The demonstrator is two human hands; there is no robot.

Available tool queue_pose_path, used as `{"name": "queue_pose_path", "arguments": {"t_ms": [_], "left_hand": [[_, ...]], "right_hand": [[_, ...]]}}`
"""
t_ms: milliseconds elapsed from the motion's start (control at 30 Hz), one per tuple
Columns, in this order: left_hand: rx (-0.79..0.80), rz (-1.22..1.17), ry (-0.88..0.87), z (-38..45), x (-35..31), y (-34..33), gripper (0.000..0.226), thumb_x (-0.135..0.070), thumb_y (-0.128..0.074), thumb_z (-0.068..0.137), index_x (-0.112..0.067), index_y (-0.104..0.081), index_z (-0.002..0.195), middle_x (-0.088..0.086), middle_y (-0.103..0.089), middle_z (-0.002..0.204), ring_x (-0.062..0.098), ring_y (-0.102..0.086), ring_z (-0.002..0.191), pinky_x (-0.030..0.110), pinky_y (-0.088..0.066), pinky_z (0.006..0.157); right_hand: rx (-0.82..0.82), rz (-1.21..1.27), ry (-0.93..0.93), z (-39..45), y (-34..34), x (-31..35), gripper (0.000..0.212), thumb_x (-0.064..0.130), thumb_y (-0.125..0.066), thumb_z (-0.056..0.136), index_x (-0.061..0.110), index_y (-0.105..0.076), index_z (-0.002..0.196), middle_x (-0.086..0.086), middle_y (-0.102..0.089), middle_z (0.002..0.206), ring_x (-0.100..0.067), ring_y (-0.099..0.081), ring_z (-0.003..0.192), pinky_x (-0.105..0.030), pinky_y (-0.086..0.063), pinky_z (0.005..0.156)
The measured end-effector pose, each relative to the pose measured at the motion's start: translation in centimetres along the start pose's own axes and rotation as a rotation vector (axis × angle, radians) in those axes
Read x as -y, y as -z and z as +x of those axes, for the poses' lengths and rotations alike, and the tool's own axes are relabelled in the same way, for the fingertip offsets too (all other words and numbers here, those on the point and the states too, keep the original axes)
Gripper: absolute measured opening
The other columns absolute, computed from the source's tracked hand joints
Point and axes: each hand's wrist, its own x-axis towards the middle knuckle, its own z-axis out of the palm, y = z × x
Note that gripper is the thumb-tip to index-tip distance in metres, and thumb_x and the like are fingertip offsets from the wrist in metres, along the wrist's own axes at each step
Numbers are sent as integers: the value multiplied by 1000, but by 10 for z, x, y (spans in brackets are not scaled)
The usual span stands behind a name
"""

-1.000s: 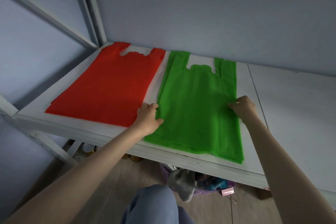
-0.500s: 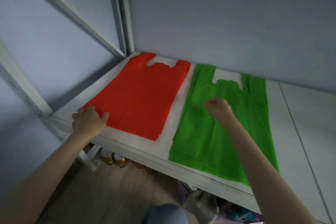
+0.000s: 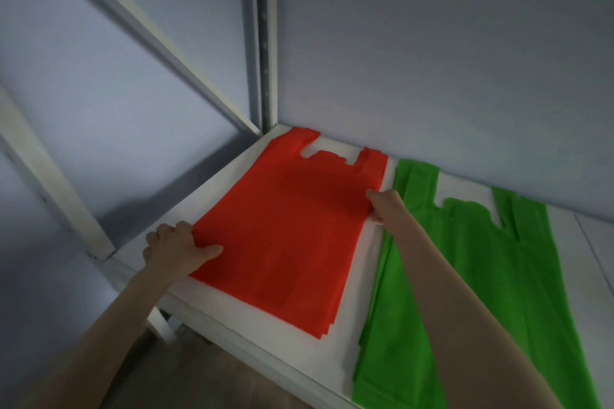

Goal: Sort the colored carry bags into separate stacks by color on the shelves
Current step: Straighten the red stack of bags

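Both hands on the red bags (image 3: 285,236)

Left hand (image 3: 176,251) grips their left edge, right hand (image 3: 385,207) pinches the right; green bags (image 3: 465,292) lie just right on the shelf (image 3: 232,319).

Red bags (image 3: 292,236), green bags (image 3: 465,292), white shelf (image 3: 232,319).

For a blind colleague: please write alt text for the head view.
Two bare hands, left hand and right hand, grip opposite edges of a red bag stack on a white shelf; a green bag stack lies beside it.
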Motion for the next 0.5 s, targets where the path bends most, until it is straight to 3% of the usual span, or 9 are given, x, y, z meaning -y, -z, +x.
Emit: {"name": "queue_pose_path", "arguments": {"t_ms": [100, 167, 233, 333, 500], "left_hand": [[-50, -25, -15, 4, -4, 1, 66, -57, -46, 89, -12, -38, 138, 16, -38, 140, 34, -33, 133, 43, -32, 109], [-73, -21, -29, 5, -7, 0, 62, -53, -42, 93, -12, -36, 139, 15, -36, 141, 34, -33, 133, 42, -32, 109], [-77, -30, -36, 7, -9, -1, 61, -51, -43, 93, -13, -35, 139, 15, -35, 141, 33, -33, 133, 42, -31, 109], [-82, -42, -44, 9, -8, -2, 62, -51, -47, 91, -13, -34, 138, 14, -36, 139, 32, -34, 131, 43, -33, 108], [-65, -22, -62, 14, -7, -3, 64, -53, -47, 91, -13, -31, 138, 12, -37, 139, 29, -35, 130, 42, -34, 107]], "right_hand": [[-50, 25, -1, 17, -5, 0, 31, 24, -50, 91, 7, -45, 65, -15, -54, 75, -27, -57, 76, -32, -44, 60], [-58, 8, -8, 24, -7, -1, 28, 24, -51, 90, 5, -50, 71, -15, -55, 77, -28, -56, 70, -29, -40, 53], [-58, -4, -15, 29, -9, 1, 25, 25, -53, 90, 0, -58, 92, -14, -56, 77, -26, -55, 66, -29, -39, 50], [-70, 6, -27, 38, -12, 2, 44, 30, -56, 89, -6, -57, 114, -15, -57, 83, -27, -56, 81, -35, -48, 59], [-111, 100, -28, 59, -15, 4, 56, 35, -62, 82, -7, -57, 119, -20, -59, 100, -27, -57, 86, -35, -48, 65]]}}
